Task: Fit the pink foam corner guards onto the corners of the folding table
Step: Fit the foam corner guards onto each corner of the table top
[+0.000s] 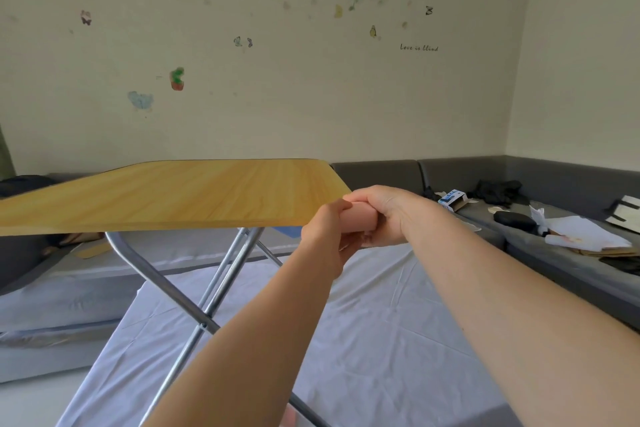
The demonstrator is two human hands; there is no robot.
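The folding table (pixel 180 196) has a yellow wood-grain top on crossed metal legs (pixel 221 281) and stands on a mattress. At its near right corner sits a pink foam corner guard (pixel 360 217), pressed against the table's edge. My left hand (pixel 325 236) grips the guard from the left and below. My right hand (pixel 384 215) wraps over it from the right and top. Most of the guard and the corner itself are hidden under my fingers. The far right corner (pixel 327 163) of the top is bare.
A mattress with a pale lilac sheet (pixel 381 340) lies under the table. A grey sofa (pixel 485 180) runs along the back and right walls, strewn with a small blue box (pixel 452 199), black items (pixel 514 220) and papers (pixel 585 234).
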